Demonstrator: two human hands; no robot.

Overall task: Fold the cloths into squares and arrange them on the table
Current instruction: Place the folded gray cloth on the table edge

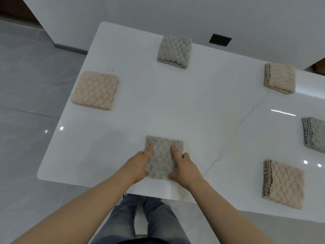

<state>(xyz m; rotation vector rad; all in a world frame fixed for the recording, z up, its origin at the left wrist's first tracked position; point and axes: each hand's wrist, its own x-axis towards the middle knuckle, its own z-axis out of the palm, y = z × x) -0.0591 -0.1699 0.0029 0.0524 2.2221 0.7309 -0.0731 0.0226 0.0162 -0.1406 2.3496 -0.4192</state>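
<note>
1. Six folded cloths lie on the white table (202,106). Furthest left, the left beige cloth (95,90) sits flat as a square near the table's left edge.
2. Our left hand (139,164) grips the left side of the held grey cloth (162,161). The index finger lies straight on top and the rest curl at the cloth's edge.
3. The held grey cloth rests near the table's near edge in front of us, folded to a rough square between both hands.
4. The far grey cloth (174,51) lies folded at the far edge, well apart from the held one.
5. Our right hand (184,168) grips the held cloth's right side, with the index finger on top, the thumb at the near corner and the other fingers curled.
6. A black panel (220,40) sits in the white wall beyond the table.
7. The far beige cloth (279,78) lies at the far right, its layered edges facing left.
8. The near beige cloth (283,184) lies at the near right, layers also facing left.
9. The right grey cloth (314,134) sits between those two, partly cut off by the frame.
</note>
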